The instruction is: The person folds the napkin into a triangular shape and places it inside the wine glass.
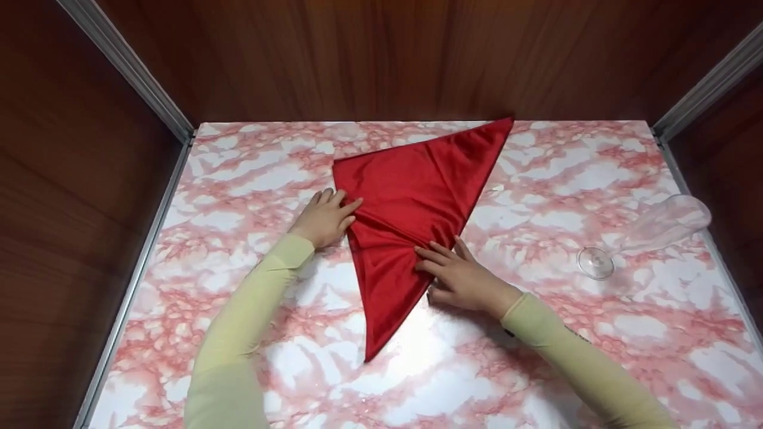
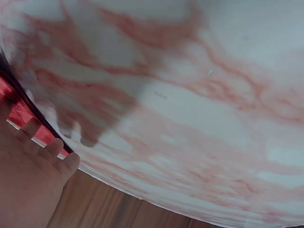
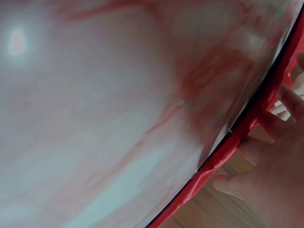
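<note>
A shiny red cloth with dark edging lies folded on the table in the head view, one point at the back right and another toward the front. Creases run across its middle. My left hand rests on its left edge with the fingers spread, and the left wrist view shows the fingertips of this hand along the dark border. On the lower right edge my right hand touches the cloth with loosely extended fingers. In the right wrist view, that hand lies beside the red border.
A clear wine glass lies on its side at the right, its round foot toward the middle. Pink-and-white marbled covering spreads over the table. Brown wood-grain panels with metal edge strips rise at the back and both sides.
</note>
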{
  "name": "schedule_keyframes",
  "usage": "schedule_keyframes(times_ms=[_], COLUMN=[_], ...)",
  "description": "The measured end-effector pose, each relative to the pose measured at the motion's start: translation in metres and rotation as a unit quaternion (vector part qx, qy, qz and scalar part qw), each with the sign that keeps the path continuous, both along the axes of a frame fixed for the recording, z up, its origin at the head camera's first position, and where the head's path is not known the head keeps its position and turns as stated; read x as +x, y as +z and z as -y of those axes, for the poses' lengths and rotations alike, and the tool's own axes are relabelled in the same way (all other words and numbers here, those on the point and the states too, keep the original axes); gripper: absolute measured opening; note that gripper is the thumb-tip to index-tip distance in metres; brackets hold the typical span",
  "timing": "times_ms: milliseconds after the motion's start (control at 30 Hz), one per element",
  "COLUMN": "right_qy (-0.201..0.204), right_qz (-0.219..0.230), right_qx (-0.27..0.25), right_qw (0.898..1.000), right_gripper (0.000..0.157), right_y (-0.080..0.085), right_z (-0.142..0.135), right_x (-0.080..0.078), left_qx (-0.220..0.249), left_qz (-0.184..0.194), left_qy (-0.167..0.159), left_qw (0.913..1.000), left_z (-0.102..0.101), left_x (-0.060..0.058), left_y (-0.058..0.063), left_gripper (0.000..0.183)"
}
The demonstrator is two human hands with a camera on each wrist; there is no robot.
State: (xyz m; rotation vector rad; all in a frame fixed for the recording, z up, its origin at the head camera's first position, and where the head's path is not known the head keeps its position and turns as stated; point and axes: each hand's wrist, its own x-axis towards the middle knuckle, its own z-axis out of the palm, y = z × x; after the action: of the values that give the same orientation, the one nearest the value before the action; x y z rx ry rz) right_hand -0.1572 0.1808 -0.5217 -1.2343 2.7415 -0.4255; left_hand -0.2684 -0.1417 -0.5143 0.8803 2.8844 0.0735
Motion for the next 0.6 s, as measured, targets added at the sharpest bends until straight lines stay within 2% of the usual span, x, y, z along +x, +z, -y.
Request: schedule_keyframes(times_ms=[167,267,400,600], right_qy=[-0.006,0.001,0.018,0.045], right_qz=[-0.005,-0.023,-0.033,0.005], right_qx=[-0.001,-0.007,-0.002,0.027], right_qw=[1.0,1.0,0.999,0.999], right_gripper=[0.05,0.05,0.06,0.072], right_y=[0.002,0.003,0.004,0.008], right_z=[-0.003,0.002,0.018,0.056], right_x=[0.002,0.006,0.019,0.042], left_qx=[0.003,0.01,0.019,0.005], left_qz=[0.007,0.015,0.026,0.032], left_qy=[-0.005,0.0,0.019,0.047], left_qw=[1.0,0.9998,0.9993,0.9983], left_z=[0.0,0.0,0.001,0.001], left_x=[0.002,-0.001,-0.01,-0.03], left_y=[-0.002,-0.004,-0.004,-0.001], left_gripper=[0.049,0.05,0.052,0.053])
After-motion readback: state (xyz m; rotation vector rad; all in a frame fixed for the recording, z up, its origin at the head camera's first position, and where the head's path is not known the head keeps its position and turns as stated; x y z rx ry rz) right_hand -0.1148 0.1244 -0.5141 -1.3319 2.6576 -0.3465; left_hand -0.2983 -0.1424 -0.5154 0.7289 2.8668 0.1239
